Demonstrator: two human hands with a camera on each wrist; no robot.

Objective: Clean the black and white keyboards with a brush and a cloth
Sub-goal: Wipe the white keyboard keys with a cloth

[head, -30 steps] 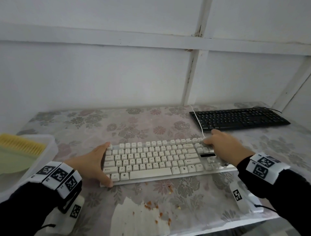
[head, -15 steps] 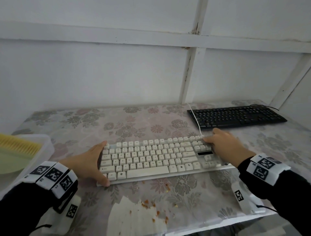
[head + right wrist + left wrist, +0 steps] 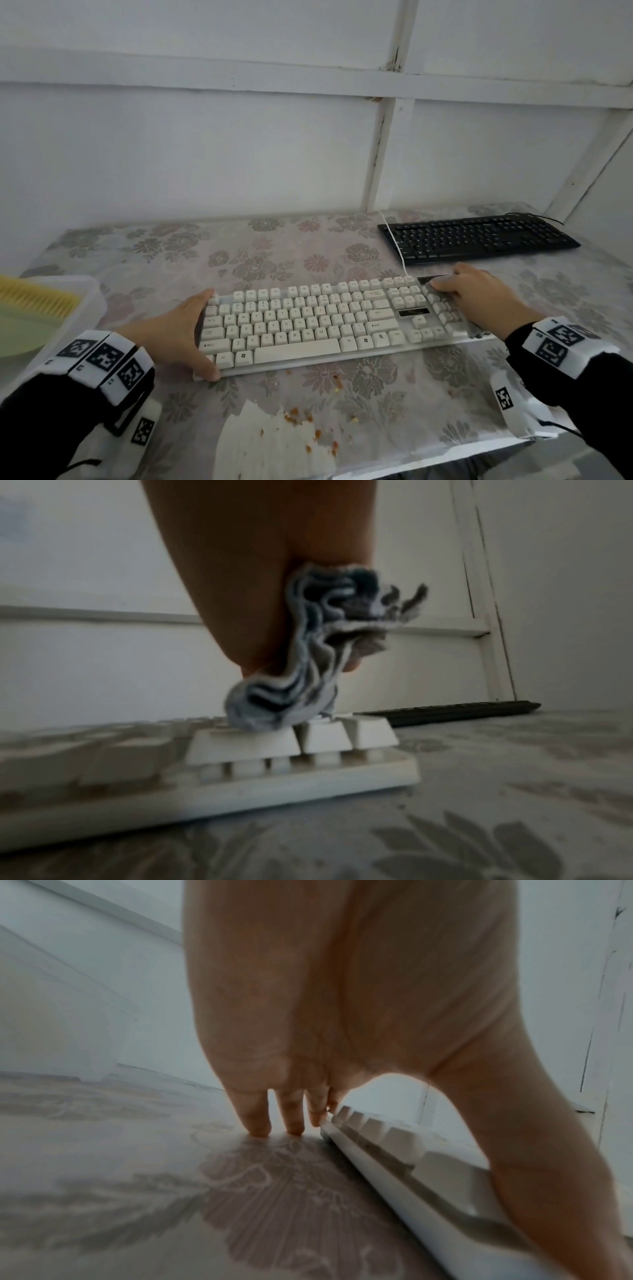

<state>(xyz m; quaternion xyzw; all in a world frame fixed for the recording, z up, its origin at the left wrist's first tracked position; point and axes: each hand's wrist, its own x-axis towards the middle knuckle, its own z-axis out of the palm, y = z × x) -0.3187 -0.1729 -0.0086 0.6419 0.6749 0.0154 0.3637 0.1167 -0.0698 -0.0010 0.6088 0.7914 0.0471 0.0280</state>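
The white keyboard (image 3: 308,322) lies across the middle of the table. My left hand (image 3: 178,329) braces its left end, with straight fingers (image 3: 257,1112) touching the tablecloth beside the keyboard's edge (image 3: 411,1172) and the thumb at the front corner. My right hand (image 3: 479,294) grips a bunched grey and white cloth (image 3: 308,669) and presses it onto the number-pad keys (image 3: 274,750). The black keyboard (image 3: 479,238) lies at the back right, untouched. A brush with yellow bristles (image 3: 34,298) sits in a container at the left.
A clear plastic container (image 3: 89,294) stands at the left edge. Orange crumbs (image 3: 301,418) lie near a torn white patch in the floral tablecloth by the front edge. The white keyboard's cable (image 3: 394,236) runs back past the black keyboard. A white wall closes the far side.
My right hand has slid the cloth slightly to the right over the number pad. My left hand has stayed at the keyboard's left end.
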